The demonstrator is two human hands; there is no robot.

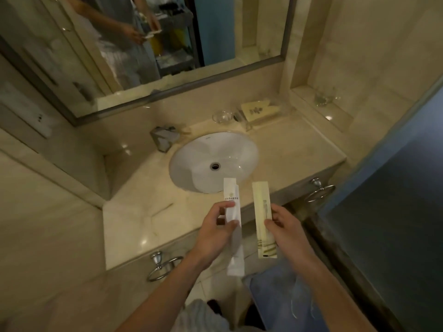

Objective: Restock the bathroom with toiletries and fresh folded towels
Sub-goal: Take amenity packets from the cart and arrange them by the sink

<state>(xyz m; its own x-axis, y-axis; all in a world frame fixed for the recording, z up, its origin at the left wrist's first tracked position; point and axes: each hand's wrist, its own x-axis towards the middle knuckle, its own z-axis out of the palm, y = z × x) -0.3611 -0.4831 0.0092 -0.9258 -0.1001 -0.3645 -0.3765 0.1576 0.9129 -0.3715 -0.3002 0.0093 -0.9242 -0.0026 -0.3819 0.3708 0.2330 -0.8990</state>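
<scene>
Beige marble counter (134,224) runs under the mirror (239,32), w/ a round white sink (191,152) sunk in the middle. Over its front edge, two long thin toiletry packets are held up side by side, apart, neither on the counter yet. Left hand (213,228) pinches the white packet (232,195) btwn thumb and fingers, roughly mid-length. Right hand (287,228) grips the cream packet (262,212) by its side edge, thumb in front. Contents: can't tell, maybe toothbrush or comb.

Step, I'd say: the toiletries part, items in hand and about to be set out. Likely spot is the clear stand (257,111) at the back right of the counter, which already has a cream printed packet in it. A glass (221,116) sits just beside it. So next move prob. needs a reach across the sink, then slipping each packet in neatly w/o knocking that glass.

Further out: tissue holder (163,137) left of the sink and two towel rings (163,267) on the counter front. Towels look like a later step.
</scene>
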